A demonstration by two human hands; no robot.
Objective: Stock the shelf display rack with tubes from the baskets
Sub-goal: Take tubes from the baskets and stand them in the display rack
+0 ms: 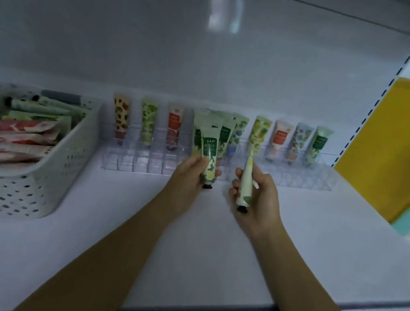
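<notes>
From the head view, the clear rack (142,164) runs along the back of the white shelf (209,251), and I'll place everything from it.

My left hand (189,177) is just in front of the rack's middle, fingers and thumb curled round a bunch of green tubes (208,150). They are held upright with their black caps down and their flat ends fanning up across the rack's centre. I can't count them, nor tell whether the ones furthest back are in my grip or already standing in the slots.

My right hand (255,204) is just right of that, also in front of the rack, fingers wrapped round a single pale green tube (245,186). It is turned edge-on, cap down near my palm, its top reaching up to the rack's front rows.

Standing tubes (147,121) line the rack's back row, caps down: three to the left of my hands, four to the right. The front rows that show hold nothing.

Left of the rack, almost touching its end, sits the white perforated basket (60,171), with loose tubes (21,130), green and red-patterned, lying piled on their sides. Right of the rack, past the shelf's edge, is a yellow panel (404,140).
</notes>
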